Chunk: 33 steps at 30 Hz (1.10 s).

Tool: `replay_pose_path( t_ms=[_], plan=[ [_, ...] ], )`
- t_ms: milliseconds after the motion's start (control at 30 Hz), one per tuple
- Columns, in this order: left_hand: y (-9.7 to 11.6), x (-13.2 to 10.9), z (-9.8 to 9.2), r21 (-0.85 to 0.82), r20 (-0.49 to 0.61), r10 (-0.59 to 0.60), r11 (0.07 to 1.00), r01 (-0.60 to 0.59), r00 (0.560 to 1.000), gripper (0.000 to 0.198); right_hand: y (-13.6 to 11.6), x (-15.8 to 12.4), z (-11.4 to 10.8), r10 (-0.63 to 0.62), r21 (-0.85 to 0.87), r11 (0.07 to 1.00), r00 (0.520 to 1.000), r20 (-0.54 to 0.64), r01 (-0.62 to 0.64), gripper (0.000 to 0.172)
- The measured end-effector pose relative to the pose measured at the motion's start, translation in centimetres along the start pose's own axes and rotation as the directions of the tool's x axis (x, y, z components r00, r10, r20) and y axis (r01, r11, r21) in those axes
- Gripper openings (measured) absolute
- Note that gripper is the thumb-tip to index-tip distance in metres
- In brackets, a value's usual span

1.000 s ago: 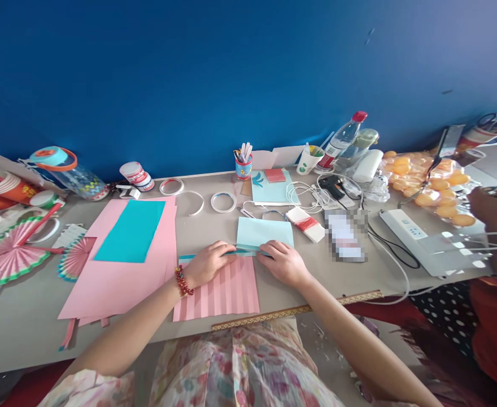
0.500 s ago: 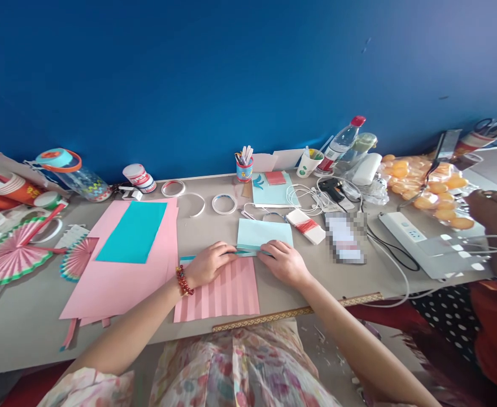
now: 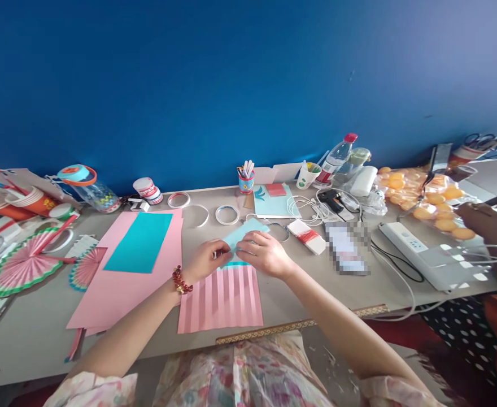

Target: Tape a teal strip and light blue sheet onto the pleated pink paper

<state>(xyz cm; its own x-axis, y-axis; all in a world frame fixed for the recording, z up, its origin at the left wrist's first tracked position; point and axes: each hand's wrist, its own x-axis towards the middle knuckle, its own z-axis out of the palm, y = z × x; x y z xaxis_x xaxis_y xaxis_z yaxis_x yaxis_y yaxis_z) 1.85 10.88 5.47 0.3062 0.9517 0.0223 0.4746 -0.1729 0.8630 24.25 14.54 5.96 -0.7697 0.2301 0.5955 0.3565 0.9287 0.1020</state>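
A small light-blue paper (image 3: 248, 227) is tilted above the table between my hands. My left hand (image 3: 206, 261), with a red bead bracelet at the wrist, has its fingers curled at the paper's left end. My right hand (image 3: 265, 254) pinches the paper's lower edge with bent fingers. Just below them lies a pleated pink sheet (image 3: 221, 302) with a teal strip along its top edge, partly hidden by my hands. Larger pink sheets (image 3: 91, 297) lie to the left, with a teal sheet (image 3: 139, 243) on top.
Paper fans (image 3: 24, 263), rolls of tape (image 3: 227, 215) and a pen cup (image 3: 245, 182) are on the table. A red-banded white card (image 3: 306, 236), a phone (image 3: 345, 249), cables and a power strip (image 3: 405, 243) lie to the right. Another person's hand (image 3: 488, 220) is at far right.
Both hands have lifted the light-blue paper and tilted it; before, it lay flatter over the pleated sheet's top edge. The view has shifted slightly. The other person's hand now holds something dark.
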Motion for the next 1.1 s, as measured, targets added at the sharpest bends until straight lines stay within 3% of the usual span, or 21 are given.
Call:
replay_pose_path(
  t_ms=[100, 200, 267, 367, 467, 600, 733, 800, 867, 967, 1033, 1100],
  plan=[
    [-0.5, 0.0, 0.1, -0.257, 0.029, -0.146, 0.955, 0.148, 0.989, 0.024, -0.3, 0.6, 0.2, 0.041, 0.004, 0.999, 0.999, -0.013, -0.041, 0.02],
    [-1.0, -0.3, 0.2, -0.379, -0.006, -0.209, 0.906, 0.191, 0.978, 0.029, -0.5, -0.3, -0.3, 0.279, 0.026, 0.96, 0.959, -0.059, -0.278, 0.022],
    [-1.1, -0.5, 0.1, -0.442, -0.058, -0.249, 0.875, 0.199, 0.967, 0.03, -0.6, -1.9, -1.0, 0.491, 0.051, 0.871, 0.869, -0.061, -0.488, 0.017],
    [-1.0, -0.8, 0.1, -0.554, -0.105, -0.293, 0.811, 0.188, 0.95, 0.029, -1.1, -5.1, -1.9, 0.699, -0.012, 0.714, 0.713, 0.05, -0.7, 0.016],
    [-0.4, -0.9, 0.2, -0.662, -0.135, -0.307, 0.736, 0.144, 0.942, 0.027, -1.9, -7.5, -2.5, 0.765, -0.173, 0.643, 0.612, 0.202, -0.746, 0.017],
    [0.9, -1.2, 0.4, -0.656, -0.213, -0.271, 0.752, 0.068, 0.939, 0.024, -2.3, -7.8, -2.6, 0.799, -0.288, 0.593, 0.505, 0.326, -0.752, 0.013],
    [2.0, -1.7, 0.3, -0.596, -0.3, -0.218, 0.803, -0.004, 0.929, 0.02, -1.5, -6.9, -2.7, 0.859, -0.274, 0.467, 0.358, 0.366, -0.841, 0.012],
    [2.3, -2.0, 0.1, -0.58, -0.338, -0.213, 0.815, -0.024, 0.916, 0.02, -1.1, -6.8, -2.8, 0.868, -0.134, 0.38, 0.303, 0.392, -0.915, 0.017],
    [2.6, -2.1, 0.0, -0.61, -0.354, -0.231, 0.792, -0.037, 0.906, 0.02, -1.1, -6.7, -3.1, 0.837, 0.176, 0.23, 0.287, 0.466, -0.957, 0.025],
    [3.0, -2.4, 0.0, -0.673, -0.367, -0.233, 0.735, -0.084, 0.901, 0.019, -2.1, -6.5, -3.3, 0.779, 0.602, -0.037, 0.354, 0.517, -0.798, 0.039],
    [3.3, -2.5, 0.1, -0.688, -0.383, -0.206, 0.714, -0.13, 0.901, 0.018, -3.3, -6.3, -3.5, 0.802, 0.695, -0.034, 0.396, 0.448, -0.718, 0.04],
    [3.7, -2.6, 0.3, -0.695, -0.395, -0.189, 0.702, -0.158, 0.899, 0.018, -4.4, -5.9, -3.8, 0.837, 0.646, 0.146, 0.442, 0.323, -0.749, 0.033]
  ],
)
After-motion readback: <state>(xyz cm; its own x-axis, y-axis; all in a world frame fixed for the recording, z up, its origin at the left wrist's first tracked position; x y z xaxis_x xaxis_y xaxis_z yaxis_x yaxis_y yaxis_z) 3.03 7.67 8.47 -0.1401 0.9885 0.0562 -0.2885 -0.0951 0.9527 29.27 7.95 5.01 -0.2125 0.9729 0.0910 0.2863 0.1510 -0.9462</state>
